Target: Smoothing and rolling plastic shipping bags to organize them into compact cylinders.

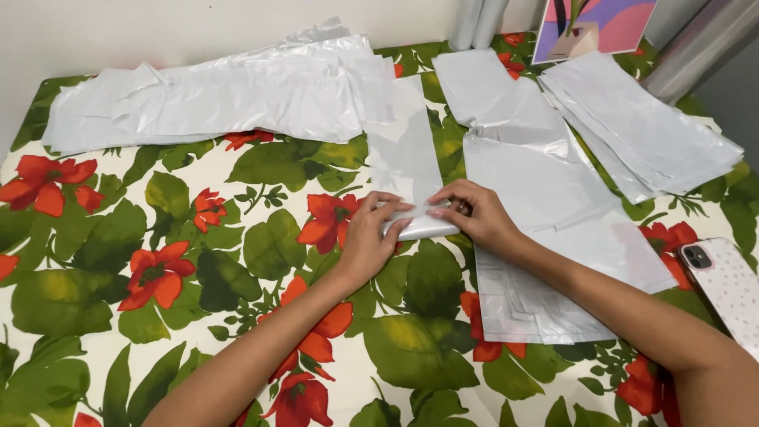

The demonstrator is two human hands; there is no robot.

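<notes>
A long strip of folded clear plastic bag lies in the middle of the table, running away from me. Its near end is rolled or folded over. My left hand pinches that near end from the left, and my right hand presses it from the right. Both hands' fingertips meet on the fold.
A floral cloth with red flowers and green leaves covers the table. Piles of flat plastic bags lie at the back left, to the right and at the far right. A phone lies at the right edge. A picture card leans at the back.
</notes>
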